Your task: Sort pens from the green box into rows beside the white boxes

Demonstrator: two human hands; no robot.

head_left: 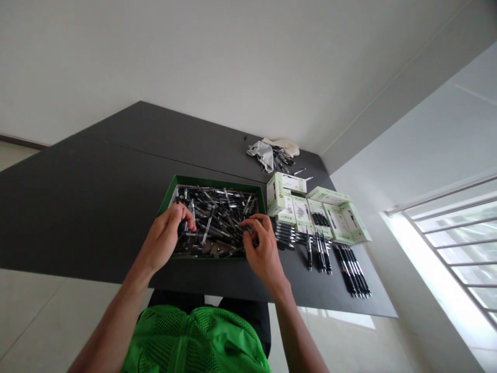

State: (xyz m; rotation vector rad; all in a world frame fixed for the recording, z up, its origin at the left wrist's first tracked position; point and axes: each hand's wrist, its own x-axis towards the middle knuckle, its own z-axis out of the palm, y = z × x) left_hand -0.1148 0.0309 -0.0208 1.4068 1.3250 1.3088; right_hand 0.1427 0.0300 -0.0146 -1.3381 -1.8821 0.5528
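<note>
A green-rimmed box (212,180) full of loose black and clear pens (217,212) stands in front of me. My left hand (167,230) is over its left side with the fingers curled. Dark pen parts show above and below those fingers, so it appears closed on a pen. My right hand (263,243) reaches over the box's right edge. Its thumb and fingers are bent together around a dark pen, mostly hidden by the hand and the pile.
Right of the box stand light green and white cartons (275,194), one holding several pens. Sorted pens (352,270) lie in rows near the dark table's (97,207) right edge. A grey cloth (262,154), a cream cloth (285,146) and more pens lie at the back.
</note>
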